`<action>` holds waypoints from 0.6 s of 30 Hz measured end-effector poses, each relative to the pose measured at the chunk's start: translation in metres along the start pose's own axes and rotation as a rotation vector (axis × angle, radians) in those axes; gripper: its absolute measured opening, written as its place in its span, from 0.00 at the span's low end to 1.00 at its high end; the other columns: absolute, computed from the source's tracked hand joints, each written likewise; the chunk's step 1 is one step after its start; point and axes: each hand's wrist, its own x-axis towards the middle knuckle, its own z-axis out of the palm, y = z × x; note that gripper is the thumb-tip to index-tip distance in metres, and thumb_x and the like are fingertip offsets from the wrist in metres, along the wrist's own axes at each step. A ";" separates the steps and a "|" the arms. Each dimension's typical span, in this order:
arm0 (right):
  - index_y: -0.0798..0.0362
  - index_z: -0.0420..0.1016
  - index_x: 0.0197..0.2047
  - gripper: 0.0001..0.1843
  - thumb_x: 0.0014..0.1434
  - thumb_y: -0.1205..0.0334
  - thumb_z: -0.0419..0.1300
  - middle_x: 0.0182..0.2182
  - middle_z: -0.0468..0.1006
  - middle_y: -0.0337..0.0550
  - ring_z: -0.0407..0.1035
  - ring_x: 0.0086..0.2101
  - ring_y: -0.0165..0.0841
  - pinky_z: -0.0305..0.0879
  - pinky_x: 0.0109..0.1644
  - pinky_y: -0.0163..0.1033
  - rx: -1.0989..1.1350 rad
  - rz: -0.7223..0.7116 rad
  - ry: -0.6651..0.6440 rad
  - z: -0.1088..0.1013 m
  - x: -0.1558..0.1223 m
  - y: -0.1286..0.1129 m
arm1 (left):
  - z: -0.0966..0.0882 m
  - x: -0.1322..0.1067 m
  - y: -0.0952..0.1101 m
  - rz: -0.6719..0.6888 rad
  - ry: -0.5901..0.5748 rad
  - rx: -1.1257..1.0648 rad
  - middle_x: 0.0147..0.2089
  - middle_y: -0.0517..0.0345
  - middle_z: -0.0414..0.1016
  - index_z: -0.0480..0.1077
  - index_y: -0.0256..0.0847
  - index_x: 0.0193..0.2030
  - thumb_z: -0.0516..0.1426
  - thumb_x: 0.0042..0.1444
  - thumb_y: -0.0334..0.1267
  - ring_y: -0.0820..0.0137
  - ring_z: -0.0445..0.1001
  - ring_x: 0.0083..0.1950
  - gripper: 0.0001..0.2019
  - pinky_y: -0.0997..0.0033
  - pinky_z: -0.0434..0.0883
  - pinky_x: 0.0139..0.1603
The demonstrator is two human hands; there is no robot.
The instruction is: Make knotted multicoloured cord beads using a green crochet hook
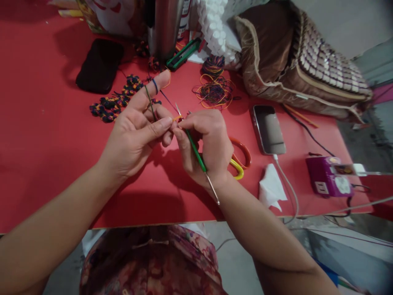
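Note:
My right hand [208, 143] grips a crochet hook [195, 150] by its green handle, the metal tail slanting down across my wrist. In my left hand [138, 127], thumb and fingertips pinch a small bit of crochet work [177, 119], mostly hidden by the fingers. Multicoloured yarn [149, 98] wraps round the raised left index finger and runs toward the hook's tip. Both hands meet above the red table. Behind the left hand lies a strip of dark, orange-flecked crochet [123, 98]. A loose tangle of yarn [215, 91] rests beyond my right hand.
Scissors [242, 153] lie partly under my right hand. A charging phone [268, 129], a white tissue [272, 187] and a purple power socket [328, 176] are on the right. Toward the back are a black pouch-like object [100, 65], a green box cutter [183, 54], a steel flask [167, 28] and a brown cushion [270, 49].

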 end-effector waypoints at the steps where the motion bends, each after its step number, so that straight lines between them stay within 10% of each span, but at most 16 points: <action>1: 0.38 0.82 0.49 0.08 0.71 0.61 0.72 0.44 0.87 0.41 0.82 0.47 0.43 0.82 0.54 0.49 0.023 -0.005 0.014 0.003 -0.001 0.000 | -0.001 0.000 0.000 0.032 -0.001 0.039 0.32 0.66 0.80 0.81 0.48 0.65 0.77 0.57 0.33 0.75 0.73 0.29 0.30 0.76 0.75 0.34; 18: 0.43 0.86 0.41 0.08 0.66 0.52 0.78 0.32 0.80 0.36 0.67 0.25 0.30 0.70 0.30 0.42 0.546 0.223 0.102 -0.005 0.007 0.010 | -0.013 0.006 0.010 -0.082 -0.048 0.017 0.30 0.61 0.79 0.83 0.41 0.60 0.74 0.55 0.29 0.73 0.70 0.28 0.25 0.73 0.67 0.28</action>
